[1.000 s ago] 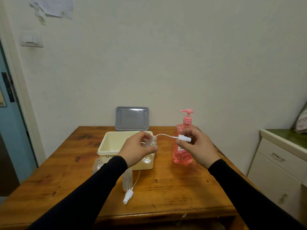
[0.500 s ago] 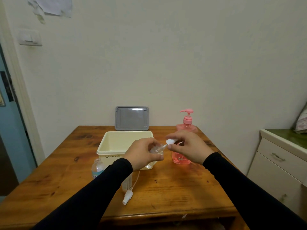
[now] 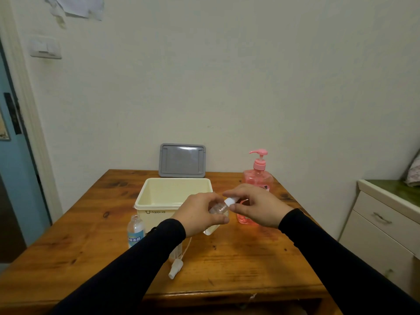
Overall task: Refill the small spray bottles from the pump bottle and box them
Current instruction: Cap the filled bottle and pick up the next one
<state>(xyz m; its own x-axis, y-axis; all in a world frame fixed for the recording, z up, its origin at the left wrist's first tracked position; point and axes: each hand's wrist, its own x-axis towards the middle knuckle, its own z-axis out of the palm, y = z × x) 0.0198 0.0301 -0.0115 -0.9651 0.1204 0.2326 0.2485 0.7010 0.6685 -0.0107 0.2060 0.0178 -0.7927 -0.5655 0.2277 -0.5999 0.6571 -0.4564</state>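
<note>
My left hand (image 3: 198, 213) grips a small clear spray bottle (image 3: 218, 209), held tilted above the near right corner of the cream box (image 3: 159, 202). My right hand (image 3: 258, 208) pinches the white spray cap (image 3: 230, 201) right at the bottle's neck. Behind my right hand stands the pink pump bottle (image 3: 258, 176), partly hidden. An uncapped small bottle with a blue label (image 3: 135, 230) stands on the table left of my left sleeve. A loose white spray cap with its tube (image 3: 175, 268) lies near the front, beside another clear bottle mostly hidden by my sleeve.
A grey lid (image 3: 182, 160) leans on the wall behind the box. The wooden table (image 3: 238, 258) ends close to the front. A white drawer cabinet (image 3: 384, 226) stands to the right, and a blue door (image 3: 13, 178) to the left.
My right hand has brought the spray cap and its tube leftward from beside the pump bottle to the neck of the bottle in my left hand; the tube is no longer visible.
</note>
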